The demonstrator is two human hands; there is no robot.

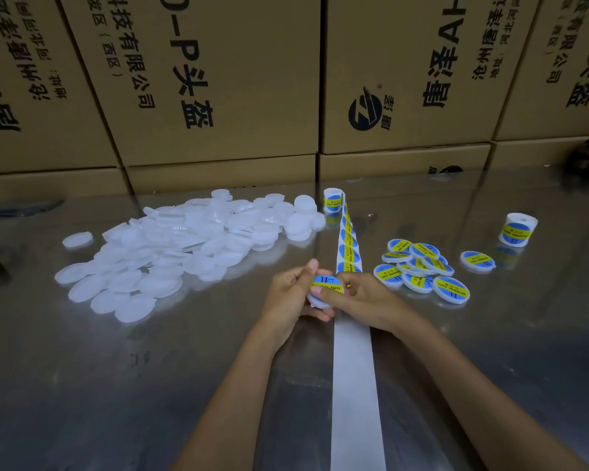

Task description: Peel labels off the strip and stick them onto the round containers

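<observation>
The biggest risk, as I judge it, lies with the heap of unlabelled white containers (170,253) spreading toward ten o'clock from the hands: a careless reach for the next one could scatter the loose pile across the slick metal table (82,385). Next, the label strip (349,246) runs away toward twelve o'clock to its small roll (333,199), with bare backing trailing toward six o'clock; a forearm dragging over it could tug the roll over or crease the remaining labels. The finished stack of labelled containers (419,270) sits at two o'clock, near enough to be nudged. Smallest, the container in hand (326,289): its blue-and-yellow label may go on skewed or bubbled if pressed unevenly. The left hand (291,297) cups it from beneath, fingers curled around the rim, thumb raised. The right hand (361,295) holds its opposite edge, fingers bent, thumb apparently pressing the label.
</observation>
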